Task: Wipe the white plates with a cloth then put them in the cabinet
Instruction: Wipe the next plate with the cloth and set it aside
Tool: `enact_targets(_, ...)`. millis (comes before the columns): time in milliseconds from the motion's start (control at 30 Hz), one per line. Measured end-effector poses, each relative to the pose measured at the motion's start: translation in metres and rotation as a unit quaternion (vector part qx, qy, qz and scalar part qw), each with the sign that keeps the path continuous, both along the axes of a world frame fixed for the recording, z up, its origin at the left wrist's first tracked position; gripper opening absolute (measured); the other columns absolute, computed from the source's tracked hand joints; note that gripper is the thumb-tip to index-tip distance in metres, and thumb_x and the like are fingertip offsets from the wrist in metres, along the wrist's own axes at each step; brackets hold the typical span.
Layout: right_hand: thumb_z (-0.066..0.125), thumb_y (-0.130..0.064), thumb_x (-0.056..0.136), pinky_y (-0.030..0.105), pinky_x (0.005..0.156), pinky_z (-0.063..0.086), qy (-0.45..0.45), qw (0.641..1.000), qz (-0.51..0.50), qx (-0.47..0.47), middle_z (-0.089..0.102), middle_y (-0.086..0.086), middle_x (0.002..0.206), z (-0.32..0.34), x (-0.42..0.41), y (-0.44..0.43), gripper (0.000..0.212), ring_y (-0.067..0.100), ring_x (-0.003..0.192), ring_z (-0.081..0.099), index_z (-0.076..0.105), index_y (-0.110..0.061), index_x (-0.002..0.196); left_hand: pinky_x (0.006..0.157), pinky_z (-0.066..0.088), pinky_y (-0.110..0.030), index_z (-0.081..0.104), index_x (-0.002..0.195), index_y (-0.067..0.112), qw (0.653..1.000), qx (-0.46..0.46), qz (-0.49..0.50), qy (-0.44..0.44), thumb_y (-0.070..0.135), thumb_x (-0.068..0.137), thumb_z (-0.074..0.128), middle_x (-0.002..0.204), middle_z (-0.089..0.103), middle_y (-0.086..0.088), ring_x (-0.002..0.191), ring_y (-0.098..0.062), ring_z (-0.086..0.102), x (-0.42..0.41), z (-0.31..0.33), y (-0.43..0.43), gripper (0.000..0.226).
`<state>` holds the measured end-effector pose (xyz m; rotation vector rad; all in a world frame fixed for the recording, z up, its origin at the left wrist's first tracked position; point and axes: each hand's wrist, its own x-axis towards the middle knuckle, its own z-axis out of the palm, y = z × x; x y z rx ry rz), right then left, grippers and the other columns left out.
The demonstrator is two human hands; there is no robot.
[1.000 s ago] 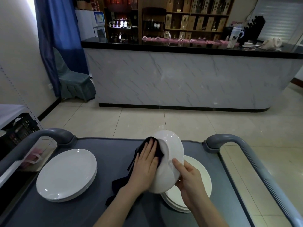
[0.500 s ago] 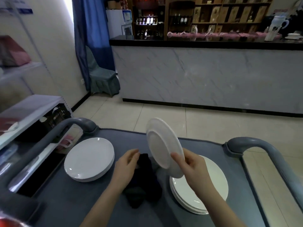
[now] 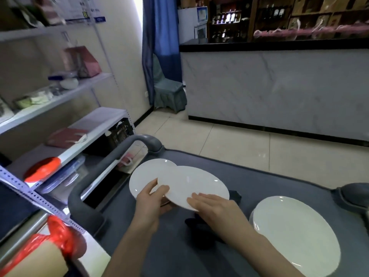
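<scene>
I hold one round white ceramic plate nearly flat between both hands, over the grey plastic cart top. My left hand pinches its rim at about 8 o'clock, thumb on the upper face and fingers under it. My right hand lies with its fingers flat on the upper face at about 5 o'clock; I cannot tell whether the thumb hooks beneath.

What matters next is where this plate sits against the left stack of white plates. The stack's centre lies at about 10 o'clock from the held plate, which already overlaps its near right edge. My left hand is the nearer one to it.

The crumpled dark cloth lies on the cart at 6 o'clock, under my right wrist. The right stack of white plates is well apart at 4 o'clock.
</scene>
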<state>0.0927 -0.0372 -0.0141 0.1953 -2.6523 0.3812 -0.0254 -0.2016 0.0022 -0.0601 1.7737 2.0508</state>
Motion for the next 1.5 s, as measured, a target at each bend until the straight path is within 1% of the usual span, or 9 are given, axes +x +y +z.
enact_targets(133,0.073,-0.047,0.084,0.017,0.109,0.036,-0.173,0.966,-0.014,-0.192,0.047,-0.032,0.140,-0.014,-0.020,0.005,0.056,-0.010,0.134,0.038,0.055,-0.041,0.136,0.059,0.058,-0.032,0.068,0.110,0.023,1.000,0.012,0.010,-0.015,-0.002,0.087,0.059,0.096,0.077,-0.005,0.079,-0.023,0.074,-0.025,-0.019,-0.016,0.034)
enact_targets(267,0.075,-0.041,0.082,0.007,0.094,0.034,-0.094,0.917,-0.169,-0.349,0.055,-0.035,0.119,-0.021,-0.043,0.009,0.042,-0.013,0.112,0.050,0.064,-0.038,0.123,0.064,0.058,-0.038,0.066,0.117,0.024,0.999,0.020,0.006,-0.030,-0.002,0.087,0.059,0.107,0.075,-0.006,0.093,-0.030,0.072,-0.063,-0.037,-0.037,0.040)
enact_targets(400,0.074,-0.020,0.087,0.017,0.076,0.048,-0.089,0.828,-0.302,-0.464,0.069,-0.008,0.108,-0.037,-0.083,-0.002,0.028,0.003,0.089,0.064,0.069,-0.024,0.115,0.061,0.057,-0.038,0.070,0.113,0.031,0.999,0.022,-0.034,-0.027,0.003,0.087,0.061,0.104,0.075,-0.004,0.086,-0.027,0.074,-0.102,-0.050,-0.059,0.039)
enact_targets(567,0.071,0.001,0.084,0.041,0.079,0.061,-0.078,0.720,-0.343,-0.598,0.075,0.004,0.096,-0.063,-0.127,-0.029,0.028,0.022,0.091,0.071,0.074,-0.011,0.109,0.061,0.056,-0.034,0.068,0.118,0.032,0.997,0.008,-0.075,-0.023,0.007,0.081,0.062,0.104,0.074,-0.001,0.080,-0.018,0.071,-0.145,-0.068,-0.076,0.044)
enact_targets(667,0.071,0.004,0.083,0.027,0.070,0.058,-0.069,0.712,-0.371,-0.592,0.075,0.000,0.092,-0.073,-0.147,-0.044,0.029,0.015,0.087,0.071,0.074,-0.012,0.108,0.068,0.057,-0.030,0.069,0.114,0.031,0.995,-0.046,-0.082,0.028,0.004,0.089,0.057,0.106,0.073,0.005,0.097,-0.017,0.068,-0.168,-0.077,-0.082,0.039)
enact_targets(800,0.072,0.003,0.082,0.042,0.088,0.057,-0.074,0.707,-0.409,-0.572,0.075,-0.002,0.093,-0.082,-0.170,-0.057,0.031,0.017,0.090,0.070,0.075,-0.012,0.108,0.086,0.050,-0.030,0.070,0.113,0.025,0.970,-0.185,-0.097,0.128,0.017,0.089,0.060,0.108,0.061,-0.008,0.097,-0.015,0.061,-0.195,-0.089,-0.089,0.028)
enact_targets(900,0.072,0.003,0.081,0.044,0.092,0.056,-0.073,0.698,-0.426,-0.571,0.075,-0.002,0.092,-0.087,-0.183,-0.065,0.032,0.018,0.089,0.071,0.075,-0.012,0.109,0.075,0.041,-0.025,0.068,0.117,0.022,0.951,-0.249,-0.096,0.156,0.008,0.092,0.058,0.100,0.052,-0.006,0.088,-0.011,0.056,-0.208,-0.101,-0.090,0.030)
enact_targets(1100,0.070,0.003,0.083,0.035,0.091,0.053,-0.057,0.686,-0.456,-0.564,0.075,0.001,0.094,-0.092,-0.196,-0.077,0.033,0.018,0.090,0.069,0.074,-0.013,0.112,0.067,0.035,-0.009,0.068,0.105,0.017,0.930,-0.296,-0.095,0.196,0.008,0.094,0.055,0.093,0.046,-0.001,0.081,-0.015,0.053,-0.219,-0.118,-0.085,0.019)
enact_targets(1500,0.069,-0.002,0.084,0.009,0.070,0.039,-0.065,0.706,-0.481,-0.515,0.063,0.003,0.100,-0.093,-0.200,-0.080,0.032,0.002,0.080,0.060,0.074,-0.015,0.113,0.069,0.037,-0.009,0.061,0.102,0.011,0.933,-0.289,-0.056,0.210,0.008,0.097,0.054,0.091,0.043,0.004,0.086,-0.007,0.047,-0.217,-0.127,-0.079,0.009)
